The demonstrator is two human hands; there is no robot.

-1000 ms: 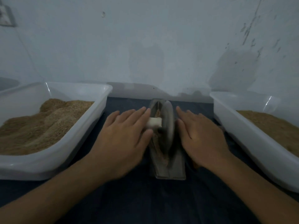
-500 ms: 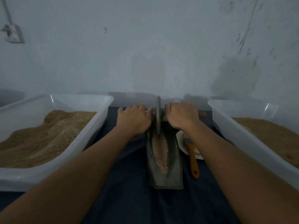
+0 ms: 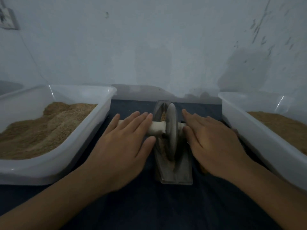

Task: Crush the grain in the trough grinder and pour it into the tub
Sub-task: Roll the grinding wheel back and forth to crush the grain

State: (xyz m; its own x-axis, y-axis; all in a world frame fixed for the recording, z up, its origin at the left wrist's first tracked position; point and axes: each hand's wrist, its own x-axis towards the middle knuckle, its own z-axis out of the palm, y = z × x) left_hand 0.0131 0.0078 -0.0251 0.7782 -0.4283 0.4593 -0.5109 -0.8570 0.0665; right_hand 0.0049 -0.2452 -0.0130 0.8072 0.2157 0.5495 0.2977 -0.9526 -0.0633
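Two translucent white plastic tubs stand on the dark blue cloth [image 3: 149, 205], one at each side. The left rectangular tub [image 3: 54, 166] has smooth, rounded walls and holds an uneven heap of coarse tan meal [image 3: 46, 128], mounded highest toward its far end.

Just beside it lies the left hand [image 3: 121, 143], palm down, its four fingers straight and close together, the thumb stretched out alongside. The fingers press flat on the one pale, round wooden axle handle [image 3: 157, 129], which runs crosswise and passes under the hand.

In the middle stands the single narrow grey metal trough grinder [image 3: 176, 175], a long boat-shaped channel set lengthwise away from the person. One grey, flat-sided stone disc wheel [image 3: 171, 135] stands upright on edge in the channel, threaded on the axle. The grain [image 3: 163, 116] is in the trough, a thin brown granular line showing beyond the wheel and beside its near edge.

The right hand [image 3: 214, 143] mirrors the left: palm down, fingers straight and extended, resting on the short stub of axle at the wheel's right side; most of that end is hidden beneath it.

At the far right the second white plastic tub [image 3: 259, 138] touches the frame edge and holds a flatter, finer-looking layer of brown meal [image 3: 282, 125].

Behind everything rises a pale, scuffed painted wall [image 3: 149, 47].
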